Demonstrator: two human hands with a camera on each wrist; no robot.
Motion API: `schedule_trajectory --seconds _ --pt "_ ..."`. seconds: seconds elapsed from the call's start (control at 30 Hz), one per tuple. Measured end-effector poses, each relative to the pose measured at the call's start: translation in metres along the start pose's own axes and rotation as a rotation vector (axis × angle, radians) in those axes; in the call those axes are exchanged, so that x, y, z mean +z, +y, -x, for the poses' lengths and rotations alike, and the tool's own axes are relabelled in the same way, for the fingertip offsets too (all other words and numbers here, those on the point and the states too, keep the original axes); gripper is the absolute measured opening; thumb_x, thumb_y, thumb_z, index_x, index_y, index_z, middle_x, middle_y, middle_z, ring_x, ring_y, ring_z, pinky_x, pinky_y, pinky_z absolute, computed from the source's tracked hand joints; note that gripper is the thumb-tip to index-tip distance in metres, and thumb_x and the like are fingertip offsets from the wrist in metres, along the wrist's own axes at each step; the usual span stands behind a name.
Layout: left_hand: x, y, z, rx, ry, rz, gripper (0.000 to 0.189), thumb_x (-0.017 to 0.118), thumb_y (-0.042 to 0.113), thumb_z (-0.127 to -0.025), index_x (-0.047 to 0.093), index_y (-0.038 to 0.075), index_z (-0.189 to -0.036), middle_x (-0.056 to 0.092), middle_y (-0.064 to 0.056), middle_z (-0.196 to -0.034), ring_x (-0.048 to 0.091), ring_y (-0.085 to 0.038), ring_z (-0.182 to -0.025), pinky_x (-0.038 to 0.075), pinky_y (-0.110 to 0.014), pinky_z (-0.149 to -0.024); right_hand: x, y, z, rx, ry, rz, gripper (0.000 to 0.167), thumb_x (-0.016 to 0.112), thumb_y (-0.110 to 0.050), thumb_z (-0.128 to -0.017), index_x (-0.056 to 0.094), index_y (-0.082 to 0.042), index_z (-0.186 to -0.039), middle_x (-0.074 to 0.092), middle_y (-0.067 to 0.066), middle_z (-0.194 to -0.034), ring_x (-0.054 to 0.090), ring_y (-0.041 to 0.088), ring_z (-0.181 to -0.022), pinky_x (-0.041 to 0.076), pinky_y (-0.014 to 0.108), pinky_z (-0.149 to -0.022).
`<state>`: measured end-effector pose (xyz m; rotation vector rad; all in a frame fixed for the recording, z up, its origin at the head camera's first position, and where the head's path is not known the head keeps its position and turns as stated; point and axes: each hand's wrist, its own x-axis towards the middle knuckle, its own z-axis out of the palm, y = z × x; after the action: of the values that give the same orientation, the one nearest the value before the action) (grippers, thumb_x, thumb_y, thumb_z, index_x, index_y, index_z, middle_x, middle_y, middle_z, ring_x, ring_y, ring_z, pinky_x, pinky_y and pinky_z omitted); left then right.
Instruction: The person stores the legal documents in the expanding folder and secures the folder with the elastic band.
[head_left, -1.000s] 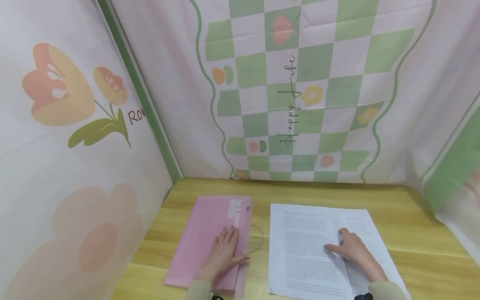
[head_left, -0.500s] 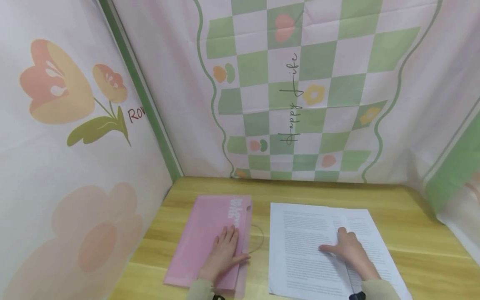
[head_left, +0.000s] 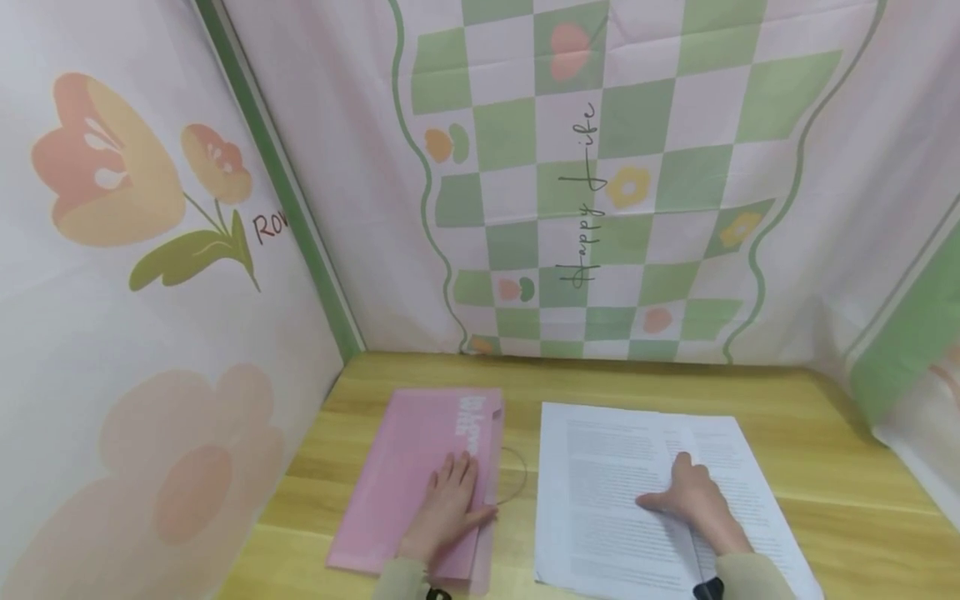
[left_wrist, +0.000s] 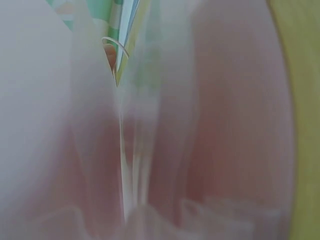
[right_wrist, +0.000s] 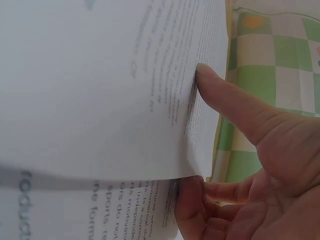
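Observation:
My left hand [head_left: 444, 508] rests palm down, fingers straight, on a pink folder [head_left: 412, 475] at the left of the table; white lettering shows near its top. The left wrist view holds a blurred close-up of the translucent pink folder [left_wrist: 240, 120]. My right hand [head_left: 697, 500] lies on printed sheets [head_left: 607, 475] at the right. Its thumb [right_wrist: 220, 90] stretches across the upper sheet [right_wrist: 100, 90]. The other fingers [right_wrist: 190, 210] bend beside that sheet's edge, over the lower sheet [right_wrist: 75, 215]. The two sheets overlap.
A thin elastic loop [head_left: 522, 475] sticks out from the folder's right side. Wood-grain table surface [head_left: 517, 375] lies behind and between folder and sheets. Printed cloth hangings [head_left: 495, 192] stand at the back and sides.
My right hand has shifted slightly left over the sheets, its thumb reaching a little further across. The left hand stays on the folder.

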<state>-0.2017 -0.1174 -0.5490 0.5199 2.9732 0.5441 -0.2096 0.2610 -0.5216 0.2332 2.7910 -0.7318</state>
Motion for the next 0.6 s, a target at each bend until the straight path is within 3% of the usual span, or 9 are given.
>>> schedule_trajectory --seconds 0.23,0.6 --pt "-0.0005 0.0004 -0.0008 0.006 0.007 -0.014 0.085 0.063 0.052 -0.09 0.035 -0.001 -0.151 0.03 -0.022 -0.159 0.026 -0.044 -0.149 0.027 -0.066 -0.117 -0.0012 -0.0028 -0.0027 0.06 -0.056 -0.018 0.13 0.084 -0.048 -0.07 0.006 0.031 -0.138 0.027 0.056 -0.133 0.037 0.067 -0.124 0.04 0.069 -0.102" --pt "-0.001 -0.0001 -0.0038 0.012 -0.008 -0.048 0.076 0.061 0.049 -0.092 0.041 0.001 -0.148 0.033 -0.022 -0.158 0.03 -0.043 -0.147 0.029 -0.066 -0.115 -0.0024 -0.003 -0.0046 0.066 -0.063 0.011 0.109 0.084 -0.051 -0.068 0.035 0.027 -0.125 0.052 0.044 -0.11 0.058 0.054 -0.098 0.053 0.059 -0.081"
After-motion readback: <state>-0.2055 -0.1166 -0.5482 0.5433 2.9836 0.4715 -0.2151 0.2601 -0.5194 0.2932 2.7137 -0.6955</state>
